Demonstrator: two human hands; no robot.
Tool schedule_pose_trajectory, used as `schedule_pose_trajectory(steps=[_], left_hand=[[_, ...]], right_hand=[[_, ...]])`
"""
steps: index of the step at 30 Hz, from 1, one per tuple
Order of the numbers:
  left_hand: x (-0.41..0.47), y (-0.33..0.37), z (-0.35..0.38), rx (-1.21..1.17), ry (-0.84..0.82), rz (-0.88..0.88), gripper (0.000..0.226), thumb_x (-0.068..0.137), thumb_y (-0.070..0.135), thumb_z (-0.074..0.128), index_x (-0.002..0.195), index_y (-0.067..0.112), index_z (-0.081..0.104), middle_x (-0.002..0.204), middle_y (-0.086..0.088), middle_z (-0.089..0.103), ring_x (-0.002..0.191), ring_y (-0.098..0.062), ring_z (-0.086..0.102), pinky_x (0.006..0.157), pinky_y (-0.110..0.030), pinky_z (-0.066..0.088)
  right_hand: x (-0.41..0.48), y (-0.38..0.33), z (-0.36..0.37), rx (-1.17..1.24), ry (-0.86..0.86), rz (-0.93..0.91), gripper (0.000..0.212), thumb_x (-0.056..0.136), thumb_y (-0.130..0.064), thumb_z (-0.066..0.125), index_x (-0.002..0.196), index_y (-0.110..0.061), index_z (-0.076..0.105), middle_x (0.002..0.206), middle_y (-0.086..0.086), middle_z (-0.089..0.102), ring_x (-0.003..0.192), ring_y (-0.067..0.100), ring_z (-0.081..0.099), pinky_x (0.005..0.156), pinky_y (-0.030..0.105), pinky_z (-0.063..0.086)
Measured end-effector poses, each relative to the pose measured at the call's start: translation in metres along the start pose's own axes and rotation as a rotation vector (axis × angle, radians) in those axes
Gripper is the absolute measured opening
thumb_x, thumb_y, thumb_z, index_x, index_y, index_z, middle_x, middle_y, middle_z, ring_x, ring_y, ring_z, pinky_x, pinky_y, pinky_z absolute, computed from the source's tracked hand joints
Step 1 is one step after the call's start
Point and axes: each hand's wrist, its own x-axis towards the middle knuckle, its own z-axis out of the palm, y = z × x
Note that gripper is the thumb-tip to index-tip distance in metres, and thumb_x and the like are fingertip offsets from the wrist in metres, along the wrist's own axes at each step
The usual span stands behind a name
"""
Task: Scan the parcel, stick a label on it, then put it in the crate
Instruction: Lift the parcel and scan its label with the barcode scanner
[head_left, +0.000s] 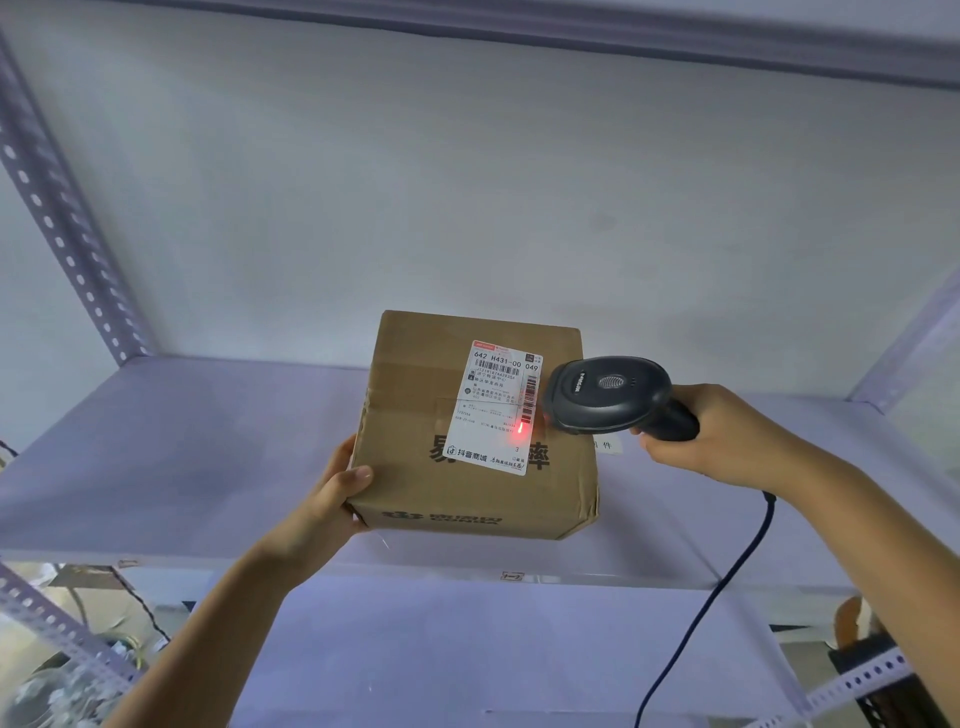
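Observation:
A brown cardboard parcel (415, 447) is held above the front of a pale shelf, tilted toward me. My left hand (332, 493) grips its lower left corner, thumb on top. A white shipping label (493, 405) with barcodes is stuck on its top face. My right hand (727, 431) is closed around the handle of a black barcode scanner (608, 389), whose head hovers just right of the label. A red light spot (521, 428) glows on the label near the vertical barcode. No crate is in view.
The shelf board (182, 441) spans the view, with a white back wall behind it. Perforated metal uprights (57, 218) stand at left and right. The scanner's dark cable (727, 582) hangs down at right. A lower shelf (467, 649) lies beneath; cluttered items show at lower left.

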Motion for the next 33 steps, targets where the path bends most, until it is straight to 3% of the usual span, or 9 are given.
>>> schedule_pose_trajectory(steps=[3, 5, 8, 12, 16, 18, 26, 33], left_hand=[[0.001, 0.000, 0.001, 0.012, 0.006, -0.001, 0.102, 0.053, 0.067, 0.077, 0.142, 0.034, 0.038, 0.140, -0.004, 0.054, 0.124, -0.028, 0.057, 0.093, -0.053, 0.053], [0.000, 0.000, 0.001, 0.010, 0.010, 0.001, 0.104, 0.052, 0.067, 0.077, 0.141, 0.033, 0.038, 0.139, -0.003, 0.055, 0.123, -0.027, 0.058, 0.091, -0.050, 0.054], [0.000, 0.003, 0.003, 0.018, 0.010, 0.008, 0.105, 0.050, 0.068, 0.077, 0.141, 0.033, 0.038, 0.138, -0.004, 0.055, 0.123, -0.028, 0.057, 0.089, -0.049, 0.055], [0.000, 0.003, 0.005, -0.002, 0.008, 0.010, 0.103, 0.050, 0.067, 0.077, 0.140, 0.032, 0.040, 0.138, -0.005, 0.056, 0.123, -0.029, 0.057, 0.088, -0.048, 0.056], [-0.001, 0.002, 0.005, -0.023, 0.018, 0.011, 0.095, 0.057, 0.061, 0.075, 0.140, 0.033, 0.039, 0.139, -0.006, 0.055, 0.124, -0.030, 0.056, 0.088, -0.047, 0.056], [-0.001, 0.002, 0.006, -0.020, 0.029, 0.010, 0.101, 0.050, 0.065, 0.077, 0.139, 0.034, 0.040, 0.137, -0.004, 0.057, 0.123, -0.029, 0.057, 0.088, -0.048, 0.056], [-0.001, 0.004, 0.010, -0.003, 0.050, 0.008, 0.104, 0.044, 0.070, 0.077, 0.136, 0.033, 0.043, 0.132, -0.001, 0.061, 0.116, -0.022, 0.062, 0.082, -0.042, 0.058], [-0.001, 0.004, 0.007, -0.029, 0.051, -0.007, 0.106, 0.047, 0.067, 0.078, 0.139, 0.028, 0.041, 0.140, -0.008, 0.054, 0.127, -0.032, 0.053, 0.096, -0.054, 0.049]], right_hand=[[0.000, 0.003, -0.002, 0.055, 0.007, 0.022, 0.022, 0.085, -0.004, 0.063, 0.081, -0.025, 0.066, 0.051, -0.012, 0.053, 0.042, 0.006, 0.042, 0.043, 0.018, 0.036], [0.000, 0.002, -0.007, 0.105, 0.021, 0.043, 0.027, 0.084, -0.009, 0.065, 0.075, -0.034, 0.064, 0.047, -0.010, 0.049, 0.043, 0.015, 0.042, 0.046, 0.030, 0.038], [0.004, 0.001, -0.013, 0.161, 0.109, 0.026, 0.022, 0.085, -0.011, 0.068, 0.075, -0.029, 0.059, 0.052, 0.001, 0.051, 0.045, 0.017, 0.047, 0.052, 0.037, 0.045], [0.021, 0.007, -0.015, 0.360, 0.248, 0.091, 0.009, 0.090, -0.022, 0.064, 0.087, -0.018, 0.057, 0.066, 0.004, 0.055, 0.045, 0.018, 0.045, 0.049, 0.032, 0.043], [0.042, 0.026, -0.004, 0.454, 0.281, 0.230, 0.017, 0.094, -0.027, 0.058, 0.096, -0.011, 0.054, 0.072, 0.007, 0.056, 0.045, 0.021, 0.044, 0.047, 0.030, 0.041], [0.052, 0.040, 0.007, 0.473, 0.278, 0.313, 0.020, 0.094, -0.025, 0.057, 0.103, -0.007, 0.054, 0.074, 0.010, 0.055, 0.045, 0.022, 0.043, 0.047, 0.030, 0.040], [0.075, 0.095, 0.048, 0.379, 0.343, 0.527, 0.028, 0.092, -0.026, 0.054, 0.107, -0.002, 0.054, 0.075, 0.011, 0.060, 0.047, 0.024, 0.050, 0.049, 0.029, 0.044], [0.081, 0.118, 0.060, 0.341, 0.346, 0.654, 0.032, 0.092, -0.025, 0.053, 0.112, 0.000, 0.052, 0.075, 0.010, 0.060, 0.046, 0.024, 0.051, 0.046, 0.026, 0.039]])
